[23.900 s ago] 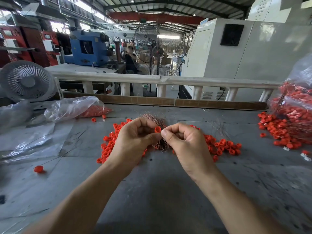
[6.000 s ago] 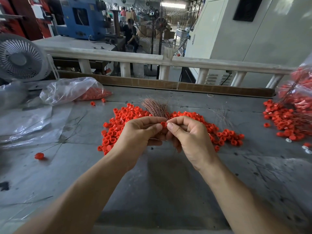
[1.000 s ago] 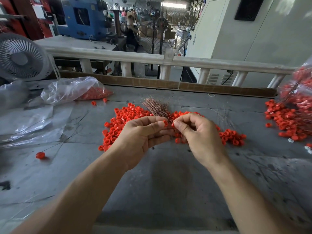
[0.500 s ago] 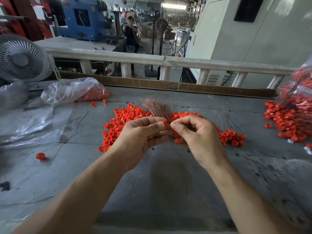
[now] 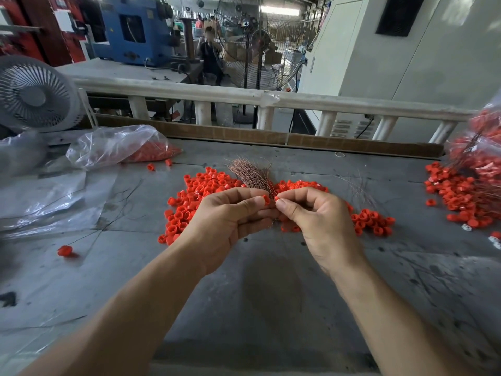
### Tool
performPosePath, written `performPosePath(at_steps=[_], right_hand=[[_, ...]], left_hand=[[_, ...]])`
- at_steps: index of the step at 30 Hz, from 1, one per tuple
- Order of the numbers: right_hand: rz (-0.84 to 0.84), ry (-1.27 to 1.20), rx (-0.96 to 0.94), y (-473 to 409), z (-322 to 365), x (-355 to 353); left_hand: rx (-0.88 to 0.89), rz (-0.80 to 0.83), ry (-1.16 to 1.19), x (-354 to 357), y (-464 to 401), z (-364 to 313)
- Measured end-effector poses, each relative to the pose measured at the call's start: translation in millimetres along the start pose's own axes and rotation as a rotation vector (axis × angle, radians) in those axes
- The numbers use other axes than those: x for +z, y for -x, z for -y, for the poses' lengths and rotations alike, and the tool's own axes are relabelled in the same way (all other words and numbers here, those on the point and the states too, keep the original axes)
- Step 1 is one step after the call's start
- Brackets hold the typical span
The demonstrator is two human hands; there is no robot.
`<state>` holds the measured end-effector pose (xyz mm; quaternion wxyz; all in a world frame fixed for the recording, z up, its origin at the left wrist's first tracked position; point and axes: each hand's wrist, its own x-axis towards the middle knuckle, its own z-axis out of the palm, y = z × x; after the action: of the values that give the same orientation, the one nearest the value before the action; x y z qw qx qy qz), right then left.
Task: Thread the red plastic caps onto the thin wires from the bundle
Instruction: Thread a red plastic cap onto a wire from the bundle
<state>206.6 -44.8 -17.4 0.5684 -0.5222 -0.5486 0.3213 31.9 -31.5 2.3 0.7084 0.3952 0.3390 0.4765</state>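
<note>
Grey worktable (image 5: 257,294), red caps heaped (image 5: 195,196), plastic bag (image 5: 113,145), loose wired cap (image 5: 65,251)

there is just one view, a wide-angle camera worn on the person's head. it looks forward and down over the grey desk (image 5: 257,294), close above both forearms, with the hands (image 5: 271,221) near mid-frame. higher in the frame it faces a white railing (image 5: 298,101) and the workshop floor beyond, edges bowed by the lens.

Red cap (image 5: 266,199) now at left thumb tip.
</note>
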Motion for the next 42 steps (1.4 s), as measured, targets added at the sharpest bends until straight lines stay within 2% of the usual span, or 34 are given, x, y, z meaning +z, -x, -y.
performPosePath(at_steps=[14,29,37,42], right_hand=[[-0.005,0.064,-0.219,5,5,9],[-0.030,0.091,-0.267,6,6,9],[-0.065,0.122,-0.270,8,7,12],[-0.046,0.135,-0.274,9,9,11]], left_hand=[[0.071,0.035,-0.056,-1,1,1],[0.097,0.070,-0.053,0,2,2],[0.202,-0.008,-0.165,2,2,6],[0.190,-0.007,-0.165,0,1,8]])
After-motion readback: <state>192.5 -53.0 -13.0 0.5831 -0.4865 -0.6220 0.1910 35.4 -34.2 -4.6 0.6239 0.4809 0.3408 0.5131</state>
